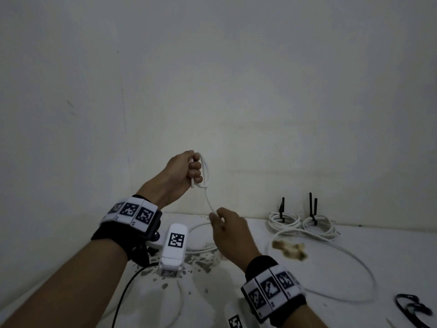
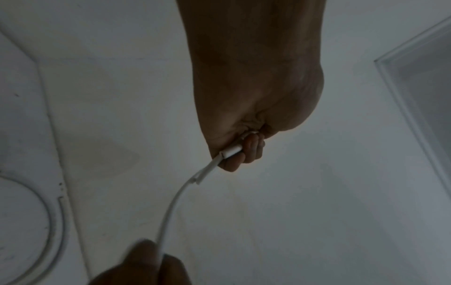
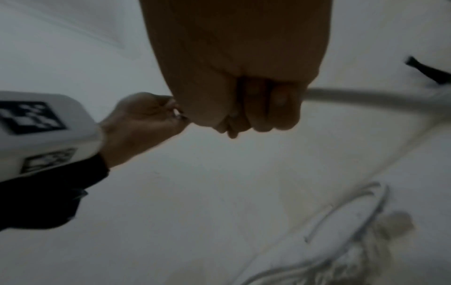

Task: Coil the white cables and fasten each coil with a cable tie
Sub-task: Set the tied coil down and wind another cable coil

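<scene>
Hands raised above white bench (image 1: pixel 354 256): left hand (image 1: pixel 181 172) curled round small loops of white cable (image 1: pixel 205 171), connector end poking out below fingers; right hand (image 1: pixel 230 233) lower, pinching same cable's hanging strand. Rest of cable trailing in wide loop across bench. Two finished coils (image 1: pixel 285 220) by wall, each with black cable tie (image 1: pixel 281 208) upright. Loose black ties (image 1: pixel 412 306) at right edge.
</scene>
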Demonstrator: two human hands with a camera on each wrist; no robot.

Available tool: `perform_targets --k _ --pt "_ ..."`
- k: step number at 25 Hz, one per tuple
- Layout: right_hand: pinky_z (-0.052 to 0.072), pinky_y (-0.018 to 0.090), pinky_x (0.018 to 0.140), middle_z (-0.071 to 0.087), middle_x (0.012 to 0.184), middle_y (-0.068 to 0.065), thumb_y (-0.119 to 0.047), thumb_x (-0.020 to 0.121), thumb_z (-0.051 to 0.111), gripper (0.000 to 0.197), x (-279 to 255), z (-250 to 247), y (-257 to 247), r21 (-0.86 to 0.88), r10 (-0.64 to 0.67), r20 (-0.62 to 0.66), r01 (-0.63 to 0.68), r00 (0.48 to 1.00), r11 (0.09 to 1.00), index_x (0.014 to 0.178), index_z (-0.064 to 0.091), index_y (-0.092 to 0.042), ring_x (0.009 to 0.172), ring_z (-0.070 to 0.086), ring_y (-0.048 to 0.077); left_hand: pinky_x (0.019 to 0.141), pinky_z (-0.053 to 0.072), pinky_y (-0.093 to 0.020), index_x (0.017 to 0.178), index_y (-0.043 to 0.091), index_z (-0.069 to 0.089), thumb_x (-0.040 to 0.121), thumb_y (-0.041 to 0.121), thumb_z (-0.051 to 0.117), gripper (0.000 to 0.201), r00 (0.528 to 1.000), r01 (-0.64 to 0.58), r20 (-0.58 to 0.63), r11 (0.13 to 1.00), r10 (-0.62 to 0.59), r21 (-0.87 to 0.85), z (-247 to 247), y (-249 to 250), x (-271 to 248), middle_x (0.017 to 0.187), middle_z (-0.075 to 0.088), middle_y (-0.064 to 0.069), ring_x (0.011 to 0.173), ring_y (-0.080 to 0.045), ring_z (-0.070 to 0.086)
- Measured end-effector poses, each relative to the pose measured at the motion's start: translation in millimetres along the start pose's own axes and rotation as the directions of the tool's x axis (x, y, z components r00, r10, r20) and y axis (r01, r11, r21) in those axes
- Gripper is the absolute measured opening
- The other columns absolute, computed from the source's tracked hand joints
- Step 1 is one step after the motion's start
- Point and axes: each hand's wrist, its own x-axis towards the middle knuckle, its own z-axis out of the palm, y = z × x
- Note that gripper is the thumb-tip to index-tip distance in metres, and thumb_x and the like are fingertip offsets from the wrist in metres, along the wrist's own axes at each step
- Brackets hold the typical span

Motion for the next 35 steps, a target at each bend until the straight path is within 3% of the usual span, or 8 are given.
perform_targets --k 5,14,19,23,26,29,31,35 --pt "0.037 0.035 0.059 0.061 0.086 0.006 -0.019 0.101 0.04 0.009 -6 -19 -20 -0.392 -0.187 -0.003 0.171 0.982 0.904 0.11 0.039 -0.017 0.071 0.055 0.027 0.052 0.033 -0.024 0.08 0.016 0.044 0.107 0.021 0.03 0.031 1.0 -0.001 -0.017 0.998 0.002 0.067 -7 -19 3 0.053 0.035 0.007 0.044 -0.006 0.03" --pt "0.047 0.032 0.084 0.06 0.116 0.008 -0.006 0.093 0.048 0.03 -10 -60 -42 -0.321 -0.178 0.32 0.283 0.931 0.904 0.121 0.058 -0.012 0.103 0.057 0.025 0.051 0.044 -0.022 0.088 0.014 0.046 0.107 0.026 0.033 0.026 0.994 0.039 0.091 0.966 -0.064 0.255 7 -61 1 0.065 0.04 0.001 0.05 -0.009 0.039" --pt "0.055 0.038 0.078 0.068 0.098 0.004 -0.019 0.09 0.06 0.014 0 -80 -26 -0.326 -0.182 0.067 0.194 0.981 0.925 0.103 0.062 -0.023 0.088 0.065 0.026 0.055 0.033 -0.028 0.074 0.011 0.052 0.104 0.026 0.039 0.037 0.965 -0.057 0.247 0.849 -0.088 0.525 19 -87 -7 0.058 0.048 0.001 0.055 -0.015 0.04" --pt "0.045 0.027 0.052 0.06 0.061 -0.003 -0.061 0.07 0.078 0.046 8 -101 -7 -0.266 -0.038 -0.333 -0.056 0.942 0.962 0.073 0.058 -0.02 0.057 0.059 0.018 0.046 0.015 -0.022 0.074 0.014 0.052 0.104 0.025 0.037 0.036 0.95 0.129 0.268 0.982 -0.162 0.134 27 -98 -16 0.054 0.029 0.005 0.043 -0.007 0.02" --pt "0.037 0.024 0.048 0.058 0.059 -0.005 -0.065 0.07 0.075 0.044 13 -101 8 -0.13 0.034 -0.291 -0.075 0.956 0.989 0.074 0.063 -0.023 0.053 0.054 0.012 0.038 0.01 -0.022 0.076 0.011 0.051 0.095 0.023 0.044 0.024 0.942 0.18 0.304 0.98 -0.144 -0.091 29 -102 -19 0.047 0.023 0.008 0.035 -0.005 0.015" --pt "0.05 0.03 0.059 0.068 0.077 -0.001 -0.057 0.081 0.07 0.036 18 -92 17 0.156 0.074 -0.055 -0.065 0.996 0.986 0.09 0.069 -0.022 0.069 0.064 0.013 0.032 0.011 -0.019 0.073 0.011 0.05 0.09 0.025 0.045 0.023 0.937 0.233 0.327 0.915 -0.121 -0.329 26 -108 -20 0.04 0.024 0.009 0.034 -0.006 0.008" --pt "0.058 0.039 0.069 0.07 0.08 0.007 -0.043 0.083 0.075 0.036 21 -89 21 0.433 0.189 0.05 -0.192 0.981 0.881 0.097 0.068 -0.011 0.074 0.069 0.023 0.032 0.011 -0.018 0.071 0.012 0.05 0.091 0.028 0.046 0.026 0.931 0.265 0.337 0.893 -0.14 -0.363 22 -110 -19 0.039 0.025 0.009 0.037 -0.008 0.005" --pt "0.052 0.031 0.059 0.056 0.067 0.007 -0.019 0.085 0.074 0.022 21 -82 26 0.762 0.274 0.264 -0.374 0.925 0.529 0.098 0.063 -0.005 0.058 0.06 0.021 0.031 0.012 -0.016 0.068 0.013 0.052 0.087 0.038 0.054 0.03 0.945 0.257 0.274 0.922 -0.177 -0.29 17 -108 -13 0.042 0.023 0.009 0.03 -0.004 0.012"
